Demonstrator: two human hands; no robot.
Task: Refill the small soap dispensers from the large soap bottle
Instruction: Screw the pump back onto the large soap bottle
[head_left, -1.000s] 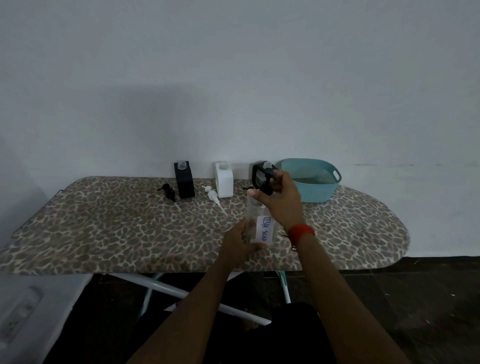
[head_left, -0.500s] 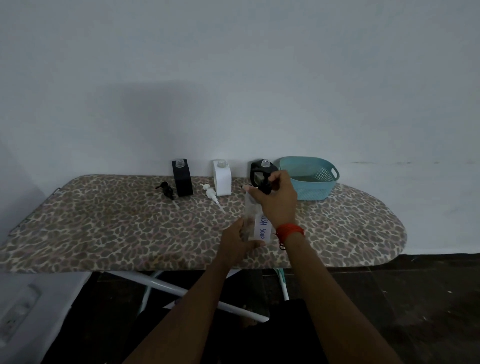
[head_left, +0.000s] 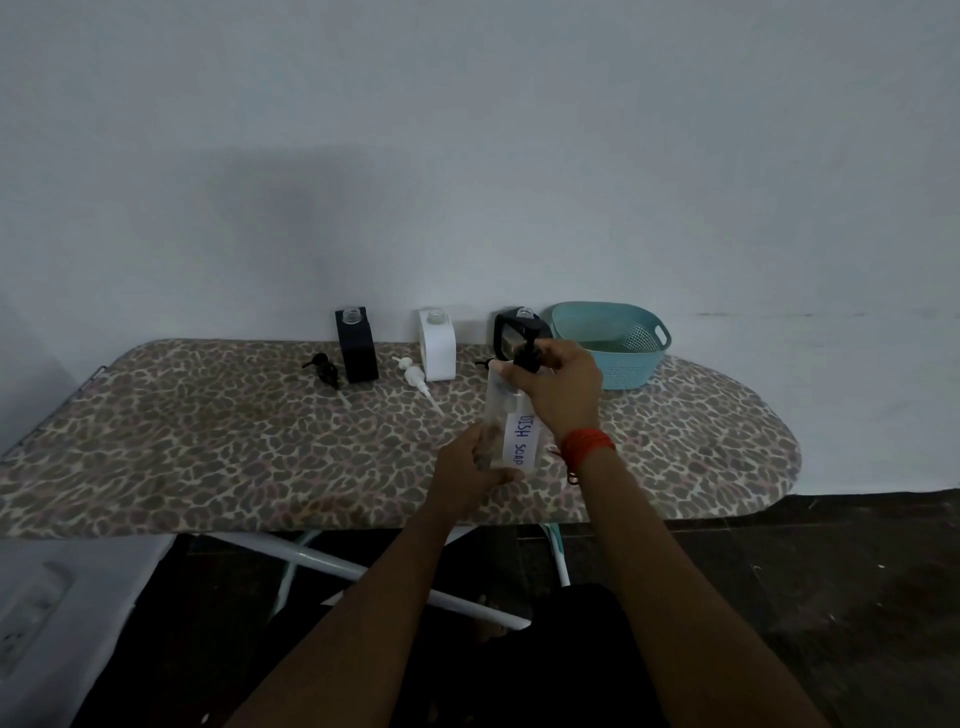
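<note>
Near the ironing board's (head_left: 208, 441) front edge, the left hand (head_left: 470, 467) grips the near-upright soap bottle (head_left: 519, 447) low down. Directly above, the right hand (head_left: 558, 387) apparently pinches its black pump (head_left: 527, 358).

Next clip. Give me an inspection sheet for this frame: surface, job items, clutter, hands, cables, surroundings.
Surface: ironing board with a leopard-print cover; everything stands on it.
Job's things: clear bottle labelled DISH SOAP, upright near the front edge, with black pump top at its neck. Black dispenser, white dispenser and second black dispenser stand along the wall, necks open. Black pump and white pump lie beside the first two.
Clutter: teal basket at back right.
Hands: left hand grips the bottle's lower body; right hand grips the pump top.
Cables: nothing seen.
Surroundings: plain wall, dark floor, white board legs.
</note>
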